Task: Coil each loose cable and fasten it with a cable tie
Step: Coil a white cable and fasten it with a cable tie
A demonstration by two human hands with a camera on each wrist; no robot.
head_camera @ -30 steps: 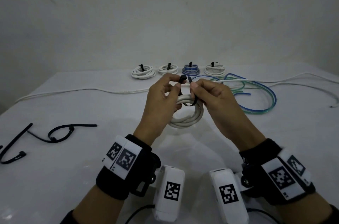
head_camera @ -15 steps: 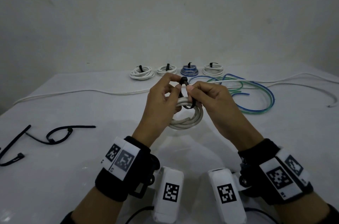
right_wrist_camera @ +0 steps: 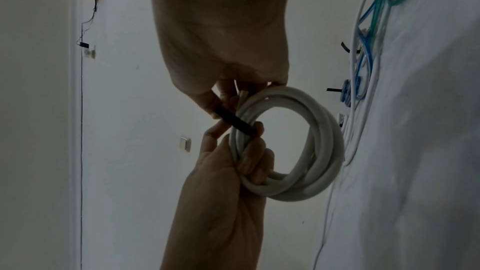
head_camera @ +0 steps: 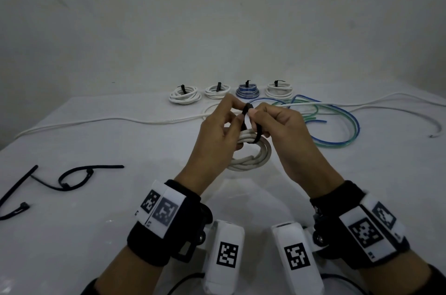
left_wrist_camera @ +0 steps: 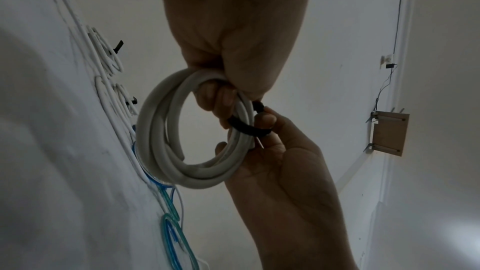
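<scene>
Above the middle of the bench [head_camera: 72, 234], the left hand [head_camera: 214, 135] grips the white coil [head_camera: 251, 162] through its loop. The right hand [head_camera: 282, 130] pinches the black tie [head_camera: 257, 136], apparently wrapped round the coil's strands.

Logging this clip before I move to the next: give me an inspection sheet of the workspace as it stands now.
Surface: white table, bare patches visible.
Job's things: coiled white cable held up, black cable tie looped round it; four tied coils in a row behind.
Clutter: spare black ties at left.
Grippers: left hand grips the coil and tie head; right hand pinches the tie.
Cables: long loose white cable; loose blue and green tubing.
Surroundings: plain wall; wall switch.
</scene>
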